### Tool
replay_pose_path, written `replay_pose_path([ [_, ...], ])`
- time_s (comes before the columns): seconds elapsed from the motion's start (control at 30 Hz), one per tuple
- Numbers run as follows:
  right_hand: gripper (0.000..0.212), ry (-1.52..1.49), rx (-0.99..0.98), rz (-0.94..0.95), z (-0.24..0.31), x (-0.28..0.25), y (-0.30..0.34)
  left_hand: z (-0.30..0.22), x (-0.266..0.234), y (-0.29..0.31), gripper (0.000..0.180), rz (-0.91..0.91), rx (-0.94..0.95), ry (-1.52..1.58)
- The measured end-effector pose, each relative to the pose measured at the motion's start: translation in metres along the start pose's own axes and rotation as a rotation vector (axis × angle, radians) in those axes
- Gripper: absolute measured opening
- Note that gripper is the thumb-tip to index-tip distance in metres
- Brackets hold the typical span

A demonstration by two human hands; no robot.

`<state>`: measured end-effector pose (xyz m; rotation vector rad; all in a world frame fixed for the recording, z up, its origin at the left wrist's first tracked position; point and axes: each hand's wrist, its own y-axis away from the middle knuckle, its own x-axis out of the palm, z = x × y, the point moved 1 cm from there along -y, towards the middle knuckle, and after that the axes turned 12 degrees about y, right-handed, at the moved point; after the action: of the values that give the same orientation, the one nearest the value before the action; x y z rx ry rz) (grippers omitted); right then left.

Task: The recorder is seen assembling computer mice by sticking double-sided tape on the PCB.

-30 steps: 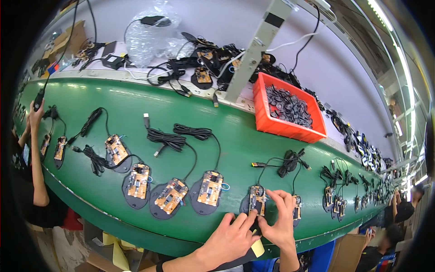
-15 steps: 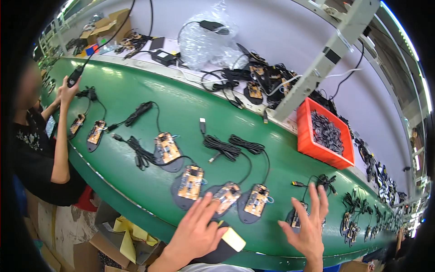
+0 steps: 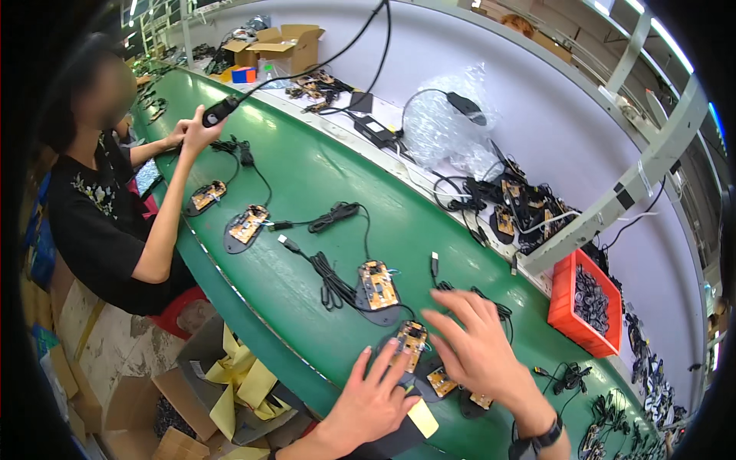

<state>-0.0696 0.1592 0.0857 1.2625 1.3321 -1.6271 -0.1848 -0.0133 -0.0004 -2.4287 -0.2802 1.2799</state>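
Note:
My left hand (image 3: 374, 404) is open, its fingers stretched over the near edge of a mouse circuit board (image 3: 415, 335) on a dark base. Just right of it, my right hand (image 3: 481, 346) is also open, fingers spread above the neighbouring boards. It hides part of their coiled cables. Two more boards, a middle one (image 3: 441, 381) and a right one (image 3: 481, 400), show only partly beneath it. A yellow pad (image 3: 422, 418) lies by my left hand on a dark sheet. Farther left sits another wired board (image 3: 377, 285) with its black cable bundle (image 3: 331, 280).
A red bin (image 3: 563, 287) of small dark parts stands at the right back. On the left, a co-worker (image 3: 115, 222) holds a black tool (image 3: 221, 112) on a hanging cord. Cable heaps and bubble wrap (image 3: 452, 123) line the back shelf. Cardboard boxes (image 3: 180, 391) sit below the table's edge.
The view has turned left. My right hand has moved left from a separate board to the group beside my left hand. My left fingers have shifted to the neighbouring board on the left.

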Motion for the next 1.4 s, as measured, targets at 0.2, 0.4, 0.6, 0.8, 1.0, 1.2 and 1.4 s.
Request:
replay_pose_path([
  [0.2, 0.049, -0.038, -0.036, 0.186, -0.022, 0.07, -0.11, 0.001, 0.005, -0.015, 0.044, 0.002, 0.097, 0.039],
  [0.4, 0.058, -0.317, 0.279, 0.45, -0.028, 0.088, -0.129, 0.005, 0.013, -0.005, 0.047, 0.004, 0.026, 0.11],
  [0.6, 0.038, -0.272, 0.299, -0.099, -0.046, 0.073, -0.132, 0.016, 0.005, -0.007, 0.041, -0.081, 0.095, 0.18],
  [0.8, 0.03, -0.433, 0.508, -0.321, -0.058, 0.04, -0.138, 0.072, -0.067, -0.04, 0.038, -0.18, -0.105, -0.015],
  [1.0, 0.044, -0.887, 0.711, -0.155, -0.038, 0.032, -0.161, 0.108, -0.041, -0.065, 0.048, 0.007, -0.064, 0.242],
  [1.2, 0.046, -0.929, 0.636, -0.24, -0.016, 0.032, -0.208, 0.114, -0.018, -0.147, 0.053, 0.332, -0.07, 0.238],
  [1.4, 0.048, -0.331, 0.327, -0.245, 0.013, 0.062, -0.213, 0.048, -0.052, -0.087, 0.046, 0.293, 0.037, 0.236],
])
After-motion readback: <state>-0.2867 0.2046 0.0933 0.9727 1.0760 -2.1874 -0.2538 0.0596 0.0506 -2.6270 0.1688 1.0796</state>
